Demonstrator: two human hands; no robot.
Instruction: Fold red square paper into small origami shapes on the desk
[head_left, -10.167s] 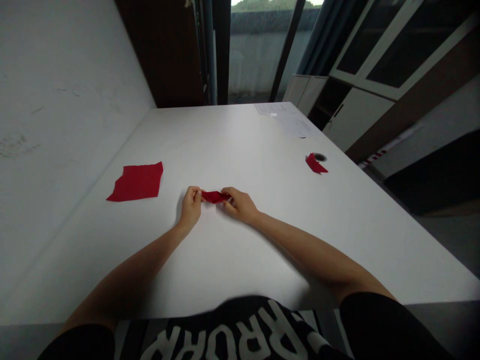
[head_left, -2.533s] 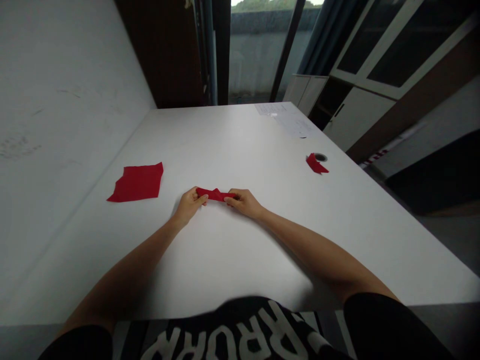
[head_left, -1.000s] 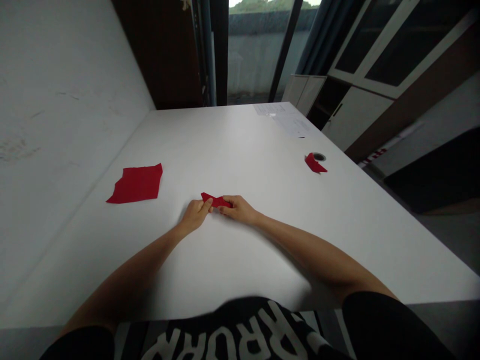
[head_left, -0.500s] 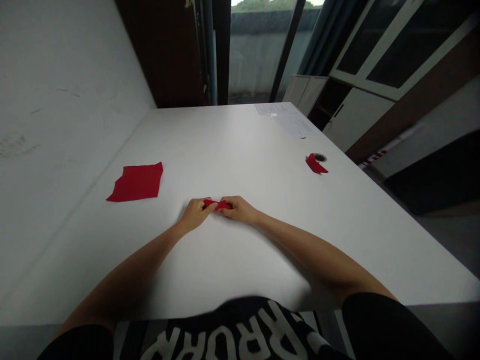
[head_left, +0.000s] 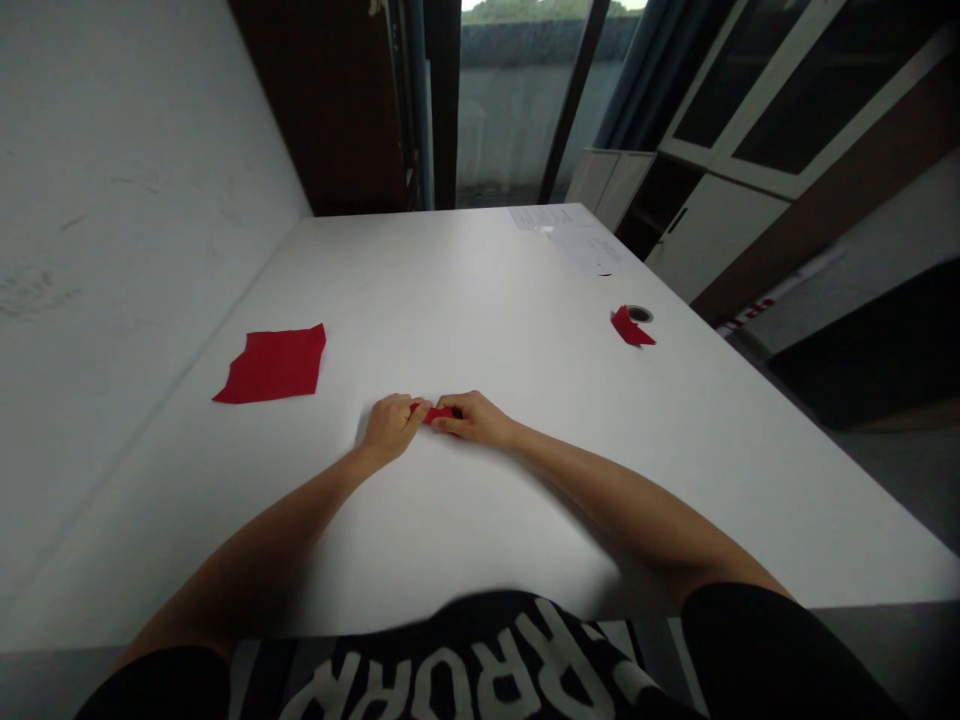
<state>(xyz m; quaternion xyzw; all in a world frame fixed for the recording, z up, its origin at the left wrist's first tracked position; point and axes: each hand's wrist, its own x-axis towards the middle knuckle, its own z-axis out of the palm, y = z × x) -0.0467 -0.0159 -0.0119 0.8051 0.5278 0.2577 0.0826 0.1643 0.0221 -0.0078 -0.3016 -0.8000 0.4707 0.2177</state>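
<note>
A person's two bare hands are meeting over a white desk, close in front of the body. The left hand is pinching one end of a small red piece between thumb and curled fingers; the right hand is pinching the other end. The piece is bridging the short gap between them, with only a narrow strip showing.

Work on this piece seems to be under way rather than complete: it is looking compact, probably folded, but the fingers are covering both ends, so its full shape is impossible to tell. Beyond the left hand and to its left, a larger red sheet is lying flat, uneven-edged, apparently unworked, with neither hand touching it. Well beyond the right hand and to its right, an angular red scrap is resting beside a dark round opening; whether it is finished or left over is unclear.
</note>
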